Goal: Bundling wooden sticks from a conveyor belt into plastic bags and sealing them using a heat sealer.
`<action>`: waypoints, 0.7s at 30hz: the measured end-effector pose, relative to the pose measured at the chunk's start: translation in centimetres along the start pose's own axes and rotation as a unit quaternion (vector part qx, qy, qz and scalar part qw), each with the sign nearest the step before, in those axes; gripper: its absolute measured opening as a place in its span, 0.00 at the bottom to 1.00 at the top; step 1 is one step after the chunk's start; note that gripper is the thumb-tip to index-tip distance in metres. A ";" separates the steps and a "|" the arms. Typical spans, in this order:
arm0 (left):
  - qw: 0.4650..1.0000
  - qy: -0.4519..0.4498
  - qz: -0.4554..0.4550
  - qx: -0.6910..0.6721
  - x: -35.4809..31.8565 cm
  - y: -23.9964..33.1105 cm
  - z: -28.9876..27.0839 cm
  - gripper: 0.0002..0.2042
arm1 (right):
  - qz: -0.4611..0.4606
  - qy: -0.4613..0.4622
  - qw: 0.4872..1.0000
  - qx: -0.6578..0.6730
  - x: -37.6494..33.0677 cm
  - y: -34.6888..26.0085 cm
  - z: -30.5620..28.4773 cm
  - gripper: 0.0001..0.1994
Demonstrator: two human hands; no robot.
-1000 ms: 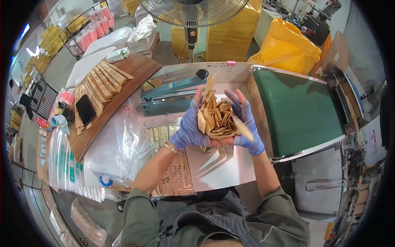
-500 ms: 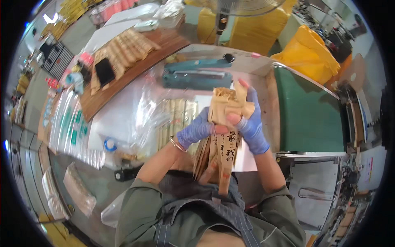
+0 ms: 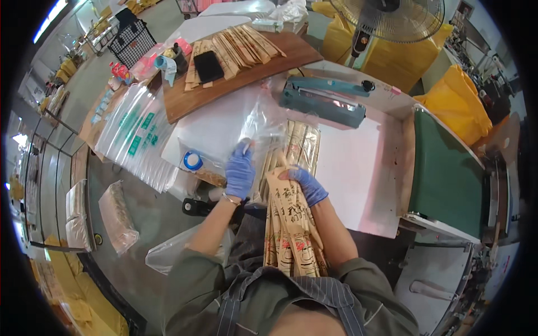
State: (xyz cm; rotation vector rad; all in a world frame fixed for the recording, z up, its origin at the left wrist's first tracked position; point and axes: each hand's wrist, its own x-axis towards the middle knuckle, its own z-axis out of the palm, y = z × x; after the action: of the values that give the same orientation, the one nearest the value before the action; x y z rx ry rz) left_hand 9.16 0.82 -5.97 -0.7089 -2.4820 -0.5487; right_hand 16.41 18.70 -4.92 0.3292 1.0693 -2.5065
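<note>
- Bundle of brown paper sleeves [image 3: 291, 229]: long, printed, fanned slightly, held upright-ish over the near edge of the white table [image 3: 358, 168], its lower end reaching down toward the person's chest.
- Right hand [image 3: 305, 185], in a blue glove, is closed around the upper part of the bundle.
- Left hand [image 3: 240, 171], also blue-gloved, has its fingers pinched on the edge of a clear plastic bag [image 3: 269, 131] that lies on the table just beside the bundle.
- More brown sleeves [image 3: 302, 143] lie inside or under that clear bag; which, I cannot tell.
- A teal heat sealer [image 3: 322, 103] sits beyond the bag, toward the far side of the table.
- A wooden board [image 3: 185, 98] at far left carries another row of paper sleeves [image 3: 235, 45].
- A green conveyor belt [image 3: 445, 173] stands at the right.
</note>
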 end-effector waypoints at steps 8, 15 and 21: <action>0.925 -0.148 0.308 -0.165 -4.8 3.5 -5.0 0.30 | -0.249 -0.009 0.941 -0.229 8.9 6.8 -11.2 0.24; 0.983 -0.034 0.055 -0.172 -6.3 8.4 -1.5 0.31 | -0.282 -0.188 0.939 -0.048 -4.1 2.5 -4.7 0.25; 0.892 -0.260 0.277 -0.247 -11.1 10.1 -4.8 0.20 | -0.263 0.319 0.878 -0.240 -19.7 18.0 -15.0 0.19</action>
State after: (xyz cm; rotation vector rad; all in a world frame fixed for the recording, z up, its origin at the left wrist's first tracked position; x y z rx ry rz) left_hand 24.84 2.25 -5.91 -1.9073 -2.4071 -0.8555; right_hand 42.94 23.53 -19.49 0.8450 2.2533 -2.4781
